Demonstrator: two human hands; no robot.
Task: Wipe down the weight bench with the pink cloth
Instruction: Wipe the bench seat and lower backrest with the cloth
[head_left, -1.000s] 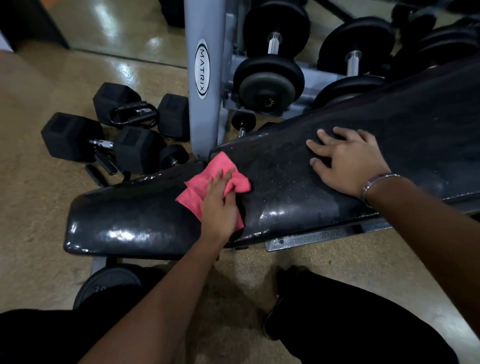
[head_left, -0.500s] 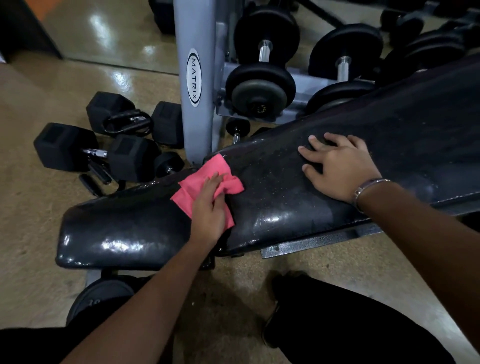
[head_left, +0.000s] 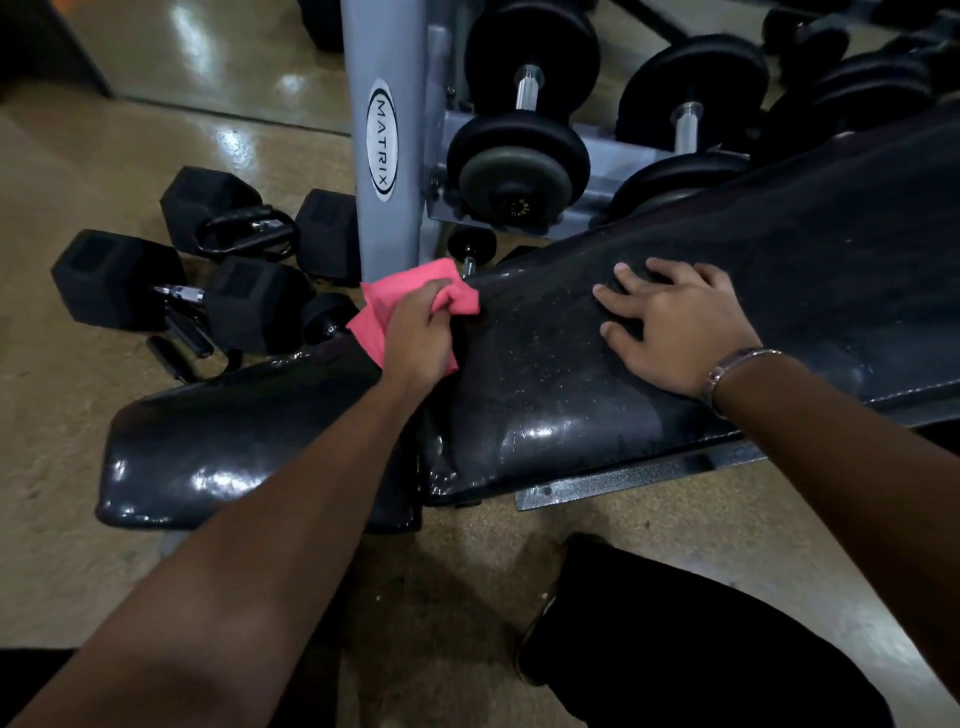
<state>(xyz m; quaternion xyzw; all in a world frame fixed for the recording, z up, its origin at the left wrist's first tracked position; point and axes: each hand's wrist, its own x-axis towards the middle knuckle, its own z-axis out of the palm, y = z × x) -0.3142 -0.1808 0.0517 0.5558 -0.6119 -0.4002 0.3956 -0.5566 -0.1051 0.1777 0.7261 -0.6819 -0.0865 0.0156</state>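
Gym floor, dumbbells (head_left: 176, 291) at ten o'clock; left hand (head_left: 418, 338), fingers curled on the pink cloth (head_left: 387, 299), has pushed it across the weight bench (head_left: 545, 374) to its far edge, twelve o'clock; right hand (head_left: 675, 322) lies flat, fingers spread, at two o'clock; stroke judged complete, more pad remaining.

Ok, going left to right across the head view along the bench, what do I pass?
Hex dumbbell → left hand gripping the cloth → right hand flat on the bench → bracelet.
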